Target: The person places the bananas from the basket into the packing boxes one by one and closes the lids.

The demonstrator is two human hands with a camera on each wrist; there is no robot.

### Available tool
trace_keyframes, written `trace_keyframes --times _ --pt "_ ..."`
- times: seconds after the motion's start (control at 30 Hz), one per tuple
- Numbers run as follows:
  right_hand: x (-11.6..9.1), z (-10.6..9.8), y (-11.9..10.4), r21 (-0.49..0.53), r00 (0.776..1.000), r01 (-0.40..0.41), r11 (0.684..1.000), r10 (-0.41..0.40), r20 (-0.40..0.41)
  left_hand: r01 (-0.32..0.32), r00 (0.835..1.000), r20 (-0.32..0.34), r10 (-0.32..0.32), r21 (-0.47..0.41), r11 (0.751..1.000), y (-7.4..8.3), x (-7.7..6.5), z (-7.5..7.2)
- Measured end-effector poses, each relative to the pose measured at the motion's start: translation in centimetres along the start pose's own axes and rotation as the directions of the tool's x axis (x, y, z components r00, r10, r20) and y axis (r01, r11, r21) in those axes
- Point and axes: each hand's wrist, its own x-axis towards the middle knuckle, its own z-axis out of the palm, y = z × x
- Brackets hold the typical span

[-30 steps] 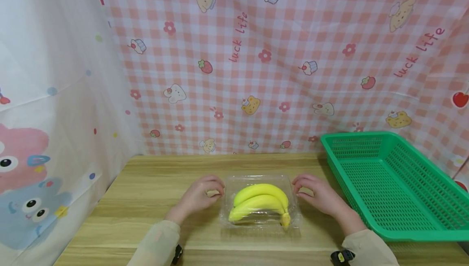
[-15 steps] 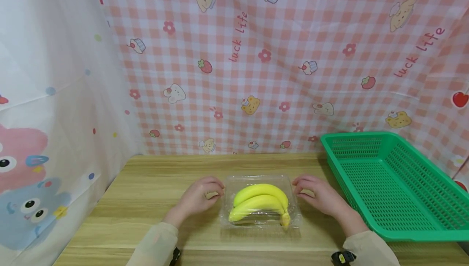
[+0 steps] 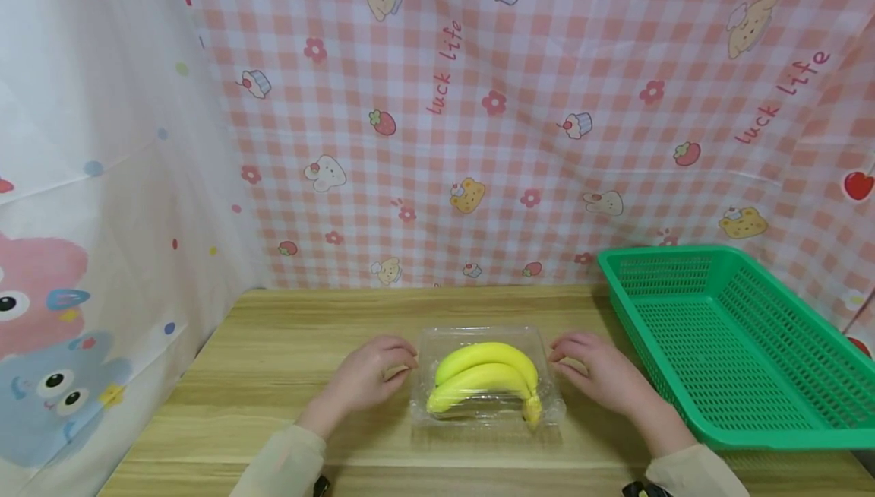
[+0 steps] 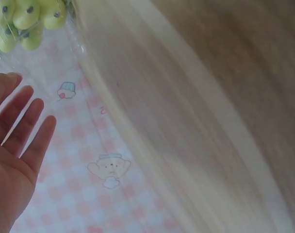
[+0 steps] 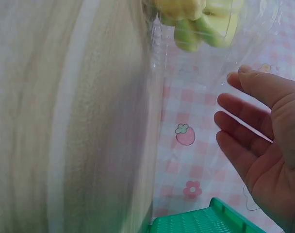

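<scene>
A clear plastic clamshell box (image 3: pixel 444 337) sits on the table with yellow bananas (image 3: pixel 487 377) inside it. Beside its left wall is my left hand (image 3: pixel 372 371), fingers loosely bent and holding nothing. On the other side my right hand (image 3: pixel 601 371) stays close to the right wall, its fingers likewise relaxed. Both wrist views show the fingertips slightly apart from the box. In the left wrist view the banana tips (image 4: pixel 28 17) show through the plastic. The banana stem end (image 5: pixel 201 26) appears at the top of the right wrist view.
A green plastic basket (image 3: pixel 683 425) with slotted walls stands right of my right hand. The wooden table (image 3: pixel 287 352) ends at a pink checked cloth (image 3: pixel 410 140) behind. A white printed curtain (image 3: pixel 123 201) hangs at the left.
Both hands have drawn back very slightly from the box walls, and the forearms have shifted a little outward. The box and bananas stay in place.
</scene>
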Motion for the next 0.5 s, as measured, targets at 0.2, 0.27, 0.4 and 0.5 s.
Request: trace_keyframes --times 0.2,0.27,0.4,0.5 --pt "-0.6 -0.5 -1.0 0.038 0.997 -0.079 0.996 0.078 0.024 0.071 0.997 -0.005 -0.071 0.009 0.997 1.0 -0.4 -0.3" --pt "-0.7 -0.5 -1.1 0.067 0.995 -0.096 0.993 0.095 0.019 0.087 0.996 -0.022 -0.087 0.003 0.996 1.2 -0.6 -0.3" --pt "-1.0 -0.5 -1.5 0.110 0.994 -0.103 0.989 0.106 -0.017 0.128 0.990 -0.053 -0.129 -0.026 0.992 1.8 -1.1 -0.4" --pt "-1.2 -0.6 -1.8 0.144 0.992 -0.112 0.983 0.119 -0.043 0.163 0.983 -0.075 -0.167 -0.054 0.985 2.1 -1.4 -0.5"
